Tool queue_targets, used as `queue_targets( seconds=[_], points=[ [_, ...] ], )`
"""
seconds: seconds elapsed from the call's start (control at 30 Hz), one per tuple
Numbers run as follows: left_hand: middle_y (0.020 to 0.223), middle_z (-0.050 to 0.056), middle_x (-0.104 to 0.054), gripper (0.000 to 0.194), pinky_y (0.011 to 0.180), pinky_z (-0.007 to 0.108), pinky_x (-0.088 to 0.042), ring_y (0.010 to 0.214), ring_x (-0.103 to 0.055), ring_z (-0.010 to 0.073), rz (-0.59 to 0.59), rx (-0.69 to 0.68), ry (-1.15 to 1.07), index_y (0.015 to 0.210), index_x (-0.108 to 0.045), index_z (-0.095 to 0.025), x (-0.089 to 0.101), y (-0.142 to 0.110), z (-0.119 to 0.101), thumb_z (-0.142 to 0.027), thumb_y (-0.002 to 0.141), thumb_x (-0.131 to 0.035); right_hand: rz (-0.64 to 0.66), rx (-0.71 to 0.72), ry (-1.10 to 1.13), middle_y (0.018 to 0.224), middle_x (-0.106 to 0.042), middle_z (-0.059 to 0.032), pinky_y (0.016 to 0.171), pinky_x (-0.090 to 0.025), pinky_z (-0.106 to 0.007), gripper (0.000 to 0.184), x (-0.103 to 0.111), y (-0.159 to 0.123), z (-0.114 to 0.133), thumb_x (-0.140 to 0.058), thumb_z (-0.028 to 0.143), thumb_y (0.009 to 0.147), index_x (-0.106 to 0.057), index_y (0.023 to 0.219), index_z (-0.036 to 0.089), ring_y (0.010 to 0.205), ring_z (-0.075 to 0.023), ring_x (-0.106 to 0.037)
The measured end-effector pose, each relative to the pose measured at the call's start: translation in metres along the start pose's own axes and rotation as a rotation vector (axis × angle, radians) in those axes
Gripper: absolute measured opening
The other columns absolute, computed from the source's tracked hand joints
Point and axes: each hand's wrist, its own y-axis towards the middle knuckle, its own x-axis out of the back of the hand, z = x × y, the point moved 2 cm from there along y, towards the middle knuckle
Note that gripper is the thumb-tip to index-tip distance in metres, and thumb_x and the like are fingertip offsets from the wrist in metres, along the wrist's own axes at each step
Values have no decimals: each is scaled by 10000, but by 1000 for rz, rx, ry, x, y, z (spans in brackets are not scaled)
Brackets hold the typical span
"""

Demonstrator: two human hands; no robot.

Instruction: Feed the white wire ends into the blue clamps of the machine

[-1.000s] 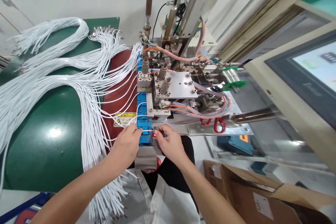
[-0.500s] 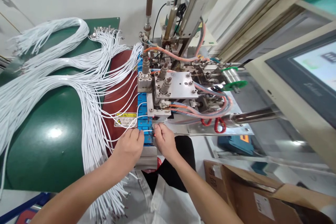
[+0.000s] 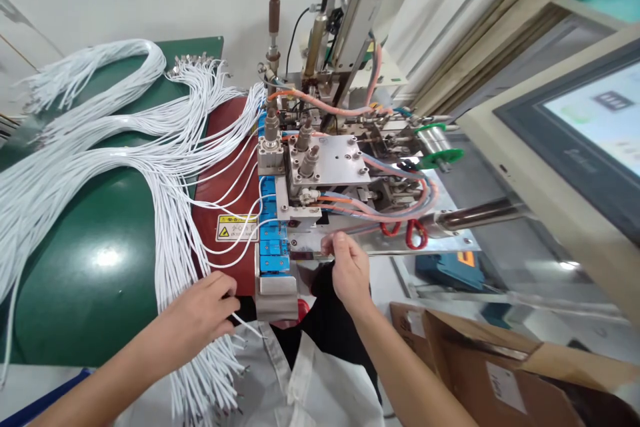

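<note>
Curling our left hand (image 3: 205, 307) near white wires (image 3: 170, 247), right hand (image 3: 351, 270) near the machine (image 3: 333, 160) — we can't tell their grip — we're facing a green table (image 3: 85, 287) and pale wall (image 3: 230, 10).

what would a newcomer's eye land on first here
Probably the big fan of white cables sweeping across the green table on the left. Next, the metal machine in the middle, with its orange and blue hoses, and the green-flanged spool on its right side. The tilted screen stands out at far right.
</note>
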Motion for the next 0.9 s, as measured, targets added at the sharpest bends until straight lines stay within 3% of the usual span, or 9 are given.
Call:
queue_targets(
  seconds=[0.13, 0.27, 0.37, 0.47, 0.63, 0.8, 0.9],
  points=[
    [848, 45, -572, 188, 773, 325, -452, 847, -527, 182, -17, -13, 45, 718, -562, -176, 2, -5, -5, -68, 822, -448, 11, 0, 9, 539, -448, 10, 523, -361, -250, 403, 1, -3, 1, -399, 457, 849, -470, 562, 182, 540, -123, -415],
    [800, 22, -597, 130, 737, 299, -458, 753, -554, 151, -202, 21, -87, 845, -563, -191, 2, 14, -16, -195, 874, -436, 72, 1, 35, 564, -486, 0, 538, -385, -253, 360, -3, -17, 8, -437, 409, 845, -525, 587, 173, 556, -125, -448],
    [829, 24, -609, 135, 730, 275, -466, 771, -570, 139, -346, 93, -193, 933, -558, -192, 1, 33, -25, -210, 878, -436, 127, 39, 185, 606, -546, -17, 548, -417, -265, 306, -3, -30, 14, -438, 366, 854, -618, 703, 170, 575, -135, -500],
    [856, 51, -608, 178, 738, 291, -478, 789, -579, 151, -407, 142, -235, 965, -573, -173, 0, 51, -32, -187, 878, -418, 113, 79, 301, 694, -605, -35, 569, -452, -280, 258, 0, -39, 19, -452, 349, 850, -657, 814, 196, 603, -143, -544],
    [949, 87, -629, 264, 766, 312, -493, 852, -590, 174, -385, 172, -458, 1089, -570, -160, -4, 70, -44, -206, 868, -432, 151, 20, 189, 755, -642, -28, 621, -486, -274, 47, -2, -37, 28, -617, 234, 737, -657, 745, 210, 668, -148, -590],
    [747, 5, -634, 344, 622, 231, -507, 602, -586, 103, -328, 338, -970, 1162, -556, -183, -8, 79, -43, -196, 829, -470, 201, -236, 372, 599, -573, 29, 519, -442, -229, 160, -17, -31, 23, -695, 295, 648, -581, 692, 192, 532, -104, -518],
    [645, -19, -599, 317, 609, 214, -491, 552, -558, 87, -227, 369, -1131, 1093, -615, -165, -7, 82, -40, -185, 798, -501, 285, -352, 395, 537, -537, 41, 481, -399, -213, 227, -22, -31, 18, -716, 328, 619, -551, 600, 172, 478, -83, -467]
  ],
)
